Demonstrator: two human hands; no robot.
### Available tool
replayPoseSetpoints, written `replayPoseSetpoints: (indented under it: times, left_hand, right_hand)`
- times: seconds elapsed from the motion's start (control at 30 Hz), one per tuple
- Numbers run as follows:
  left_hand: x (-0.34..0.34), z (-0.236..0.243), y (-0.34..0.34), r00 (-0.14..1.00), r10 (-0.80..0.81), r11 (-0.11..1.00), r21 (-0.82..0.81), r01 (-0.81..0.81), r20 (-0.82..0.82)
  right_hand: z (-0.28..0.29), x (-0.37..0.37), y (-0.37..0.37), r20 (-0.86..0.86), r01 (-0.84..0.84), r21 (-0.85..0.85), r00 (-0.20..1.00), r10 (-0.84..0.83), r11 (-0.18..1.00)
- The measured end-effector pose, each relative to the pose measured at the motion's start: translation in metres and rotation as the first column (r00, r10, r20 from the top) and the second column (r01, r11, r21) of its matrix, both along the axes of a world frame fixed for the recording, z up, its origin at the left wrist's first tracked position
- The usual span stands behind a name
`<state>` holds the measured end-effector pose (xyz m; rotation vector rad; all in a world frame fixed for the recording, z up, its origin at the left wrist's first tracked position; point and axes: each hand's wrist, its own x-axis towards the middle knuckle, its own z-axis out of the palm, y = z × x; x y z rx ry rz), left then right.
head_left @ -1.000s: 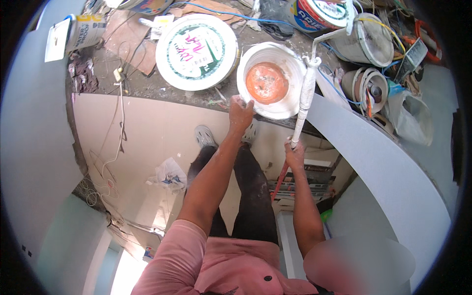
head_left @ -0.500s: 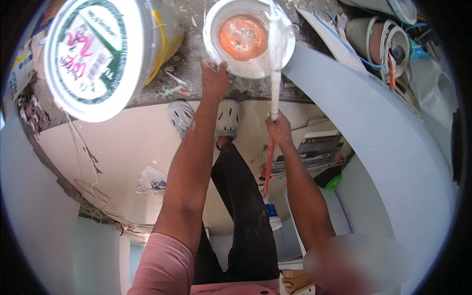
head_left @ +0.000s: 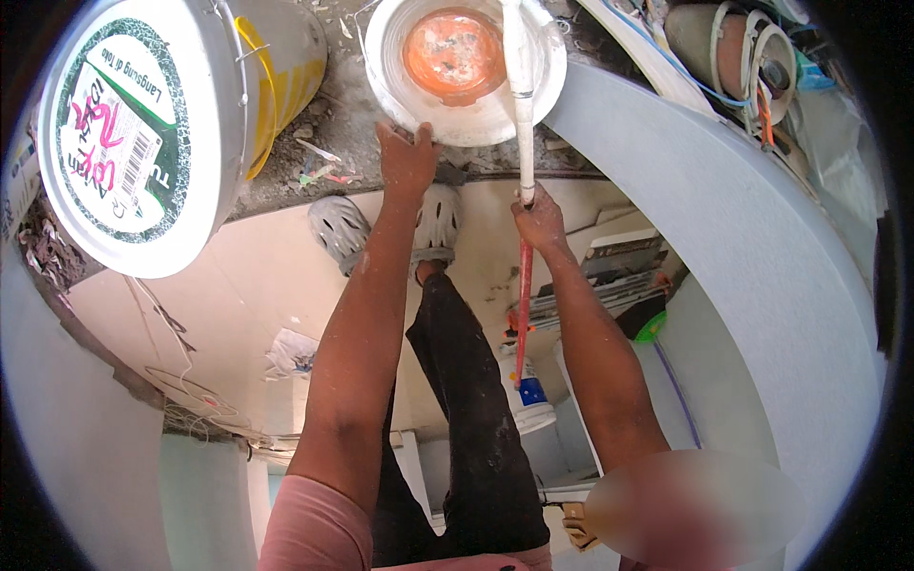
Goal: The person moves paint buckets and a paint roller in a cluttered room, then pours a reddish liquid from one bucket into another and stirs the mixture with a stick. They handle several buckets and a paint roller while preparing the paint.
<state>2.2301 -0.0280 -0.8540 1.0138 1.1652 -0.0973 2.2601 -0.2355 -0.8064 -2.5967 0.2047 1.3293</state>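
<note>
My left hand (head_left: 406,157) grips the near rim of a white bucket (head_left: 533,100) at the top of the view; an orange, crusted round surface (head_left: 451,55) shows inside it. My right hand (head_left: 535,217) is closed round a long pole, white and paint-coated in its upper part (head_left: 524,133), red below (head_left: 523,305). The white part crosses the bucket and leaves the top of the frame, so its end is hidden. A large lidded bucket (head_left: 143,143) with a yellow handle is at my upper left, near my left hand.
Dusty debris (head_left: 319,143) lies around the buckets. A curved pale ledge (head_left: 714,238) runs down the right, with stacked pots (head_left: 733,67) above it. Cables (head_left: 181,362) and a crumpled sheet (head_left: 290,354) lie on the beige floor (head_left: 238,295); a white-and-blue pail (head_left: 530,404) stands behind my legs.
My view has shifted: the rimmed bucket and both hands sit higher in frame, the lidded bucket looms larger at left, and the pole's top end has left the view. Both grips stay.
</note>
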Motion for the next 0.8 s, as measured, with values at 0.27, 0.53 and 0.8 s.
replayPoseSetpoints:
  times: [0.27, 0.53, 0.8]
  left_hand:
    - [-0.001, 0.004, 0.020, 0.999, 0.023, 0.999, -0.047, -0.025, -0.045]
    - [-0.035, 0.022, 0.028, 0.922, -0.256, 0.903, 0.268, 0.336, -0.292]
    - [-0.212, 0.112, -0.014, 0.305, -0.848, 0.334, 0.009, 0.942, -0.433]
  right_hand:
    - [-0.009, -0.005, 0.001, 0.013, 0.043, -0.016, 0.999, -0.043, 0.999]
    - [0.007, 0.003, 0.009, 0.165, -0.001, 0.022, 0.986, -0.003, 1.000]
    - [0.092, -0.098, 0.011, 0.127, -0.399, 0.044, 0.911, 0.391, 0.916]
